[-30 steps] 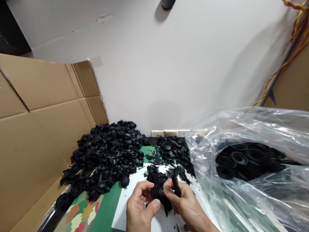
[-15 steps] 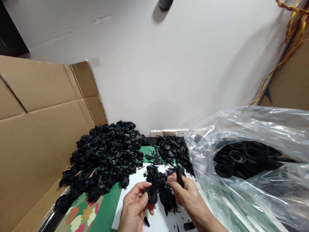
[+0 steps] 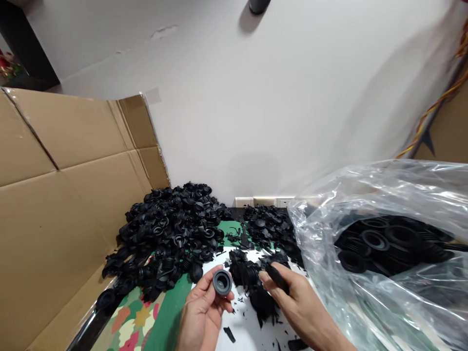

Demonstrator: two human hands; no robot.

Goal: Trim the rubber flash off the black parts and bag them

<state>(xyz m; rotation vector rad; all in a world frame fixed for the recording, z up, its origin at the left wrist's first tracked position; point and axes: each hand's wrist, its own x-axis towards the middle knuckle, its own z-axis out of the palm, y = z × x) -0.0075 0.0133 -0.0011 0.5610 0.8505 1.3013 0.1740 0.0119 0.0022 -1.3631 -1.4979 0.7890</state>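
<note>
My left hand (image 3: 204, 304) is closed on a black rubber bellows (image 3: 222, 282), gripped by its edge between thumb and fingers, with its round opening toward me. To its right, my right hand (image 3: 294, 297) is wrapped round a slim black tool (image 3: 277, 278); its working end is hidden, so its kind does not show. The two hands are apart. Between and beyond them a small heap of black rubber pieces (image 3: 248, 274) lies on a white sheet (image 3: 237, 336), with thin black scraps about.
A large pile of black ribbed rubber parts (image 3: 171, 229) fills the left, beside a cardboard panel (image 3: 91, 180). Black trimmings (image 3: 268, 225) are heaped at the back by wall sockets (image 3: 263, 202). On the right, a clear plastic bag (image 3: 318, 234) holds bellows (image 3: 398, 239).
My left hand has turned the bellows so its opening faces up at me. My right hand has tilted the black tool. The whole view has shifted a little to the left.
</note>
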